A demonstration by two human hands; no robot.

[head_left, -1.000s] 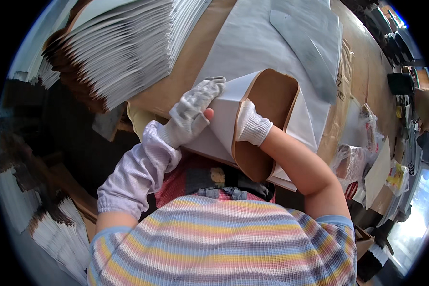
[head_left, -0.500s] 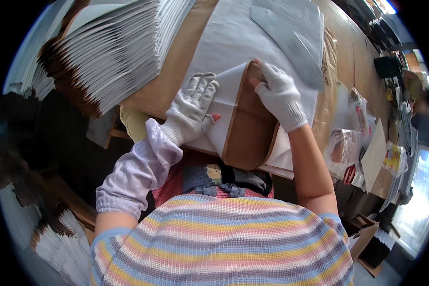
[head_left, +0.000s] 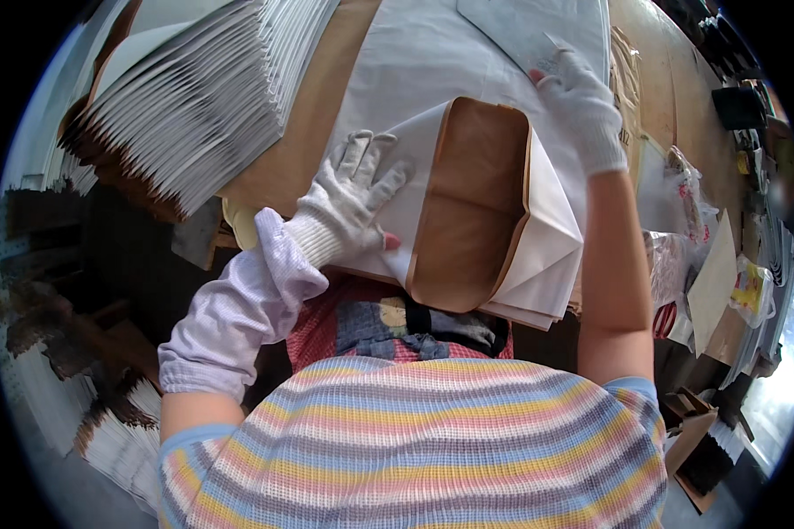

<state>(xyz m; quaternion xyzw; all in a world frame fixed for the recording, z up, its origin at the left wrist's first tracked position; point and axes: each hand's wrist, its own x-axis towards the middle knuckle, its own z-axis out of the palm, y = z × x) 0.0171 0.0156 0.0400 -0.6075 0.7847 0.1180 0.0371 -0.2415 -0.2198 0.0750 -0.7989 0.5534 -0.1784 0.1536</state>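
A folded sheet of white paper with a brown lining (head_left: 472, 203) lies in front of me. Its middle is opened into a long brown panel with rounded ends, and a white pointed flap (head_left: 543, 234) sticks out on the right. My left hand (head_left: 355, 189), in a white glove with a bare thumb tip, rests flat on the white paper at the panel's left, fingers spread. My right hand (head_left: 580, 106), in a fingertip-less white glove, is at a flat grey plate (head_left: 512, 25), thumb and fingers curled about its raised ridge.
A fanned stack of white folded bags with brown edges (head_left: 190, 106) stands at the left. Brown paper (head_left: 282, 163) lies beneath. To the right are clear plastic bags (head_left: 666, 264), red-handled scissors (head_left: 664, 319) and a card sheet (head_left: 713, 278). More folded stacks (head_left: 123, 450) sit low at the left.
My right hand has let go of the brown-lined fold and moved up and right to the grey plate. The brown panel lies wider open. My left hand stays on the paper.
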